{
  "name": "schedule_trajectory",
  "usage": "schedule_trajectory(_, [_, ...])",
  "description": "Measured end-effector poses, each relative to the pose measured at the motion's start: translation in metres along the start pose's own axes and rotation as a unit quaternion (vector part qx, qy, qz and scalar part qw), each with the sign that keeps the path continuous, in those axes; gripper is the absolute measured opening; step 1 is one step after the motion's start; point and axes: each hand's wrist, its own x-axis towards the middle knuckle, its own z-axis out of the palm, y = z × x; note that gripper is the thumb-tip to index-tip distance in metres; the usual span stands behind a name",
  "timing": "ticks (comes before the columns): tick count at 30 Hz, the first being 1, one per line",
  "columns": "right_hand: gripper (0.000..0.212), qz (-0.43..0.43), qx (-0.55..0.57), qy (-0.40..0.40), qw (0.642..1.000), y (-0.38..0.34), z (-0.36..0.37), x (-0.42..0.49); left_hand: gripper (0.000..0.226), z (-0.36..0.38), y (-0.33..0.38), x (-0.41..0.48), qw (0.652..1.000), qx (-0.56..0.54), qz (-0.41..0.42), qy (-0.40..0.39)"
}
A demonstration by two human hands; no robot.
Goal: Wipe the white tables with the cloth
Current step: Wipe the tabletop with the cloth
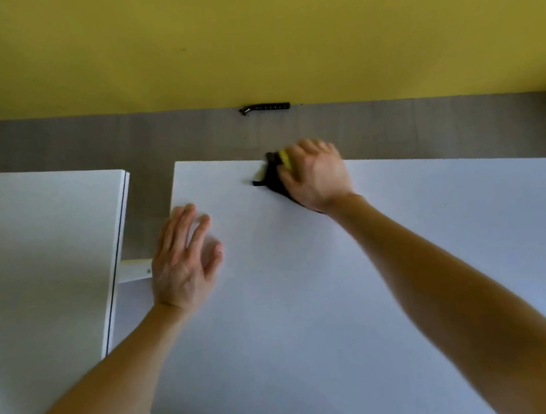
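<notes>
Head view: our right hand (316, 174) has its fingers curled round the black-and-yellow cloth (272, 174), up at 12 o'clock on the far edge of the big white worktop (336, 299). Our left hand (184, 258) lies flat, fingers spread, at that worktop's 9 o'clock edge. The second white worktop (42, 255) sits further toward 9, across a gap.

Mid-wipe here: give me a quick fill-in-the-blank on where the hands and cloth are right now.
1. The right hand holds the black-and-yellow cloth at the ____ edge of the right table.
2. The left hand lies flat on the same table and holds ____.
3. The wall behind the tables is ____.

Missing words: far; nothing; yellow.
</notes>
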Motion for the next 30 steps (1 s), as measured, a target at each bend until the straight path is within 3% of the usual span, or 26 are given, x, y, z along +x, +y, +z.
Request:
schedule_trajectory(4, [0.046,0.12,-0.063,0.01,0.991,0.149,-0.072,-0.081,0.062,-0.012,0.015,0.009,0.991,0.084,-0.032,-0.097])
schedule_trajectory(7, [0.055,0.227,-0.101,0.026,0.968,0.159,-0.074,-0.095,0.081,-0.024,0.042,0.029,0.966,0.122,-0.089,-0.212])
schedule_trajectory(9, [0.059,0.195,-0.085,0.008,0.977,0.11,-0.056,-0.07,0.101,-0.032,0.064,0.04,0.952,0.098,-0.104,-0.272])
schedule_trajectory(11, [0.062,0.089,-0.056,-0.032,0.994,0.042,-0.031,-0.033,0.122,-0.035,0.087,0.049,0.939,0.08,-0.09,-0.321])
schedule_trajectory(14, [0.056,-0.001,-0.018,-0.093,0.996,-0.027,-0.008,0.007,0.141,-0.036,0.131,0.06,0.913,0.13,-0.068,-0.381])
schedule_trajectory(16, [0.055,-0.028,0.005,-0.098,0.995,-0.016,-0.01,0.011,0.148,-0.032,0.163,0.068,0.901,0.155,-0.048,-0.402])
schedule_trajectory(19, [0.054,-0.025,0.031,-0.059,0.997,0.055,-0.03,-0.023,0.156,-0.021,0.198,0.076,0.901,0.11,-0.051,-0.417])
schedule_trajectory(25, [0.049,0.131,-0.051,0.005,0.99,0.239,-0.105,-0.118,0.159,-0.013,0.199,0.073,0.9,0.12,-0.034,-0.418])
schedule_trajectory(28, [0.049,0.239,-0.092,0.023,0.966,0.212,-0.09,-0.111,0.159,-0.012,0.2,0.075,0.897,0.125,-0.037,-0.422])
schedule_trajectory(30, [0.052,0.2,-0.062,0.015,0.978,0.149,-0.065,-0.076,0.159,-0.013,0.201,0.075,0.895,0.126,-0.039,-0.427])
